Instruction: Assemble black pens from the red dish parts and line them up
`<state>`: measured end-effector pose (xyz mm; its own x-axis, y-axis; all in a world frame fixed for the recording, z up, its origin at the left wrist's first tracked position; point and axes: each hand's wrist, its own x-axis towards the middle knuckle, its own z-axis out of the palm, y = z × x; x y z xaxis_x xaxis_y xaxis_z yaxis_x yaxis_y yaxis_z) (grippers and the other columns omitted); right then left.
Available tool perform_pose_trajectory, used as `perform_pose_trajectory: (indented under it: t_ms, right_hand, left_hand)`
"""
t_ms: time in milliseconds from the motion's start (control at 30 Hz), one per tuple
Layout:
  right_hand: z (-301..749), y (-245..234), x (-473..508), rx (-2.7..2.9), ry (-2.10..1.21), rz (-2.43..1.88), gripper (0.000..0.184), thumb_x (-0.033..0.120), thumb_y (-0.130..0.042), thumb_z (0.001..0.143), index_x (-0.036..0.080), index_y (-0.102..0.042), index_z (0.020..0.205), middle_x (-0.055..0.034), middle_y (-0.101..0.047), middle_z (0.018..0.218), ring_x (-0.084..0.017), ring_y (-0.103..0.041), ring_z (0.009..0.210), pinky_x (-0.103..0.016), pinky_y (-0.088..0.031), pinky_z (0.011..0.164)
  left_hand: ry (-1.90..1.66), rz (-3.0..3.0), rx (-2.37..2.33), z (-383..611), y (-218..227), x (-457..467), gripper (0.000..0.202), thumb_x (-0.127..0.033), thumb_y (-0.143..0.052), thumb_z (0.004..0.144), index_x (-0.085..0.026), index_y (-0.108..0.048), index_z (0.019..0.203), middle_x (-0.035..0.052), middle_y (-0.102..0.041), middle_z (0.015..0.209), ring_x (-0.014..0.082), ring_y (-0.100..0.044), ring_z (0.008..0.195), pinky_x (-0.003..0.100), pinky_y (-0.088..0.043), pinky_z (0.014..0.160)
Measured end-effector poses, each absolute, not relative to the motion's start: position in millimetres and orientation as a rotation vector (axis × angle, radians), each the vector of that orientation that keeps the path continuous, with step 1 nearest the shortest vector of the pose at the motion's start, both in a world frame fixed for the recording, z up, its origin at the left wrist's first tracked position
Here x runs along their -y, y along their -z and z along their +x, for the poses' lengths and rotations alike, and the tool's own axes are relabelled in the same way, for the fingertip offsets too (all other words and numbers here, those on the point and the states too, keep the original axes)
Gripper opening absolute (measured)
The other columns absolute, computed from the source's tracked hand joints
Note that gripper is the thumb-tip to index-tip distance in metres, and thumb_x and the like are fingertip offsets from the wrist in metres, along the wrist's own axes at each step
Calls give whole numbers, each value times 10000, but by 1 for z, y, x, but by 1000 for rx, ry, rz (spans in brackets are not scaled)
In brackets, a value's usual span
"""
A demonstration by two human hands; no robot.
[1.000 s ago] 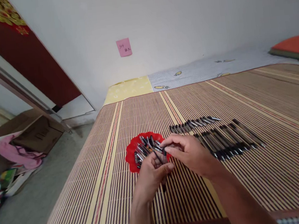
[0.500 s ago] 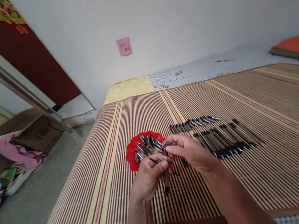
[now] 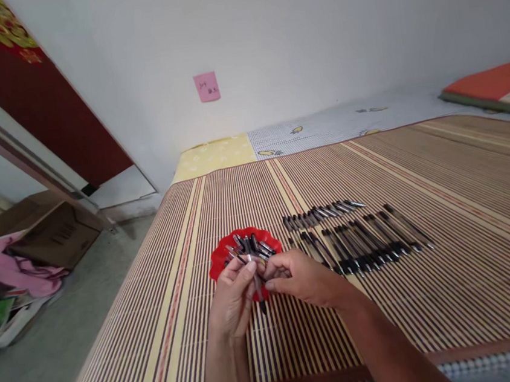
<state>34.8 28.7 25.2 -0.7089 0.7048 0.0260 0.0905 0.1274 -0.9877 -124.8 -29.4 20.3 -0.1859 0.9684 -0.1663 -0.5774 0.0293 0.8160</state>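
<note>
My left hand (image 3: 233, 293) is closed on a pen (image 3: 261, 296), which slants with its dark end toward me. A second thin dark stick pokes out above its fingers. Beside it, my right hand (image 3: 303, 276) has its thumb and fingers pinched together close to the pen; what lies between them is hidden. Both hands are over the near side of a red scalloped dish (image 3: 217, 257) holding several short dark and clear pieces. To the right, a row of pens (image 3: 361, 246) lies on the striped mat, with a row of shorter cap-like pieces (image 3: 321, 213) behind it.
The striped mat (image 3: 168, 321) covers a bed against a white wall bearing a pink note (image 3: 206, 87). Folded orange bedding (image 3: 489, 81) rests at the far right. On the floor to the left are a cardboard box (image 3: 66, 235) and pink cloth (image 3: 7, 265).
Both hands have moved left, closer over the red dish, with the pen still in my left hand. My right hand has shifted from the pen's upper end down beside it. The view has turned slightly.
</note>
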Motion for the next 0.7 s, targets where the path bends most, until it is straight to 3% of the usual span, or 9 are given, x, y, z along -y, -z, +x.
perform_pose_trajectory:
  t_ms: [133, 333, 500, 700]
  right_hand:
    - [27, -22, -24, 1846, -1649, -868, 79, 161, -671, 789, 179, -624, 728, 33, -550, 604, -116, -510, 562, -248, -369, 516]
    - [16, -19, -14, 1735, -1820, -851, 89, 155, -642, 798, 184, -580, 743, 32, -576, 588, -111, -543, 521, -237, -412, 505]
    - [23, -20, -13, 1719, -1745, -862, 93, 135, -656, 790, 182, -599, 733, 52, -528, 573, -98, -500, 536, -226, -365, 515]
    - [35, -12, -19, 1560, -1831, -861, 61, 160, -630, 828, 185, -585, 796, 47, -567, 583, -91, -505, 495, -210, -366, 490]
  left_hand:
    - [-1687, 453, -1021, -129, -21, 25, 345, -197, -921, 581, -111, -705, 836, 68, -752, 845, 92, -653, 668, 173, -530, 632]
    - [-1731, 507, -1118, -134, -23, 25, 457, -204, -919, 577, -98, -709, 969, 65, -759, 819, 56, -581, 520, 173, -508, 548]
    - [-1742, 617, -1158, -131, -23, 26, 530, -210, -891, 632, -122, -690, 1115, 114, -761, 1052, 86, -647, 644, 198, -543, 623]
    - [-1845, 680, -1250, -119, -20, 22, 595, -270, -873, 669, -145, -662, 1211, 121, -745, 1106, 119, -680, 726, 209, -550, 654]
